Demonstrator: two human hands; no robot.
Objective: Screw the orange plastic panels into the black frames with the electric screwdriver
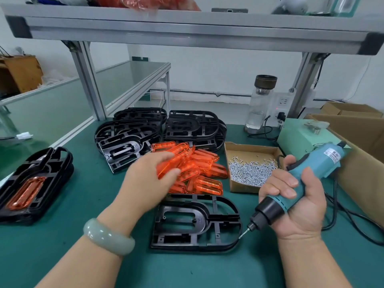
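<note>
A black frame (197, 222) lies flat on the green mat in front of me, holding no panel. Behind it sits a heap of orange plastic panels (199, 171). My left hand (149, 179) reaches over the heap, thumb and fingers closing round one orange panel at its left edge. My right hand (299, 202) grips the teal electric screwdriver (305, 179), tilted with its bit pointing down-left beside the frame's right edge. A cardboard box of small silver screws (251, 169) stands right of the panels.
Stacks of black frames (158, 129) sit at the back. A stack with an orange panel fitted (35, 183) lies at the left. A glass bottle (259, 102), a pale green power box (299, 138), cables and cardboard cartons (357, 129) crowd the right. An aluminium shelf hangs overhead.
</note>
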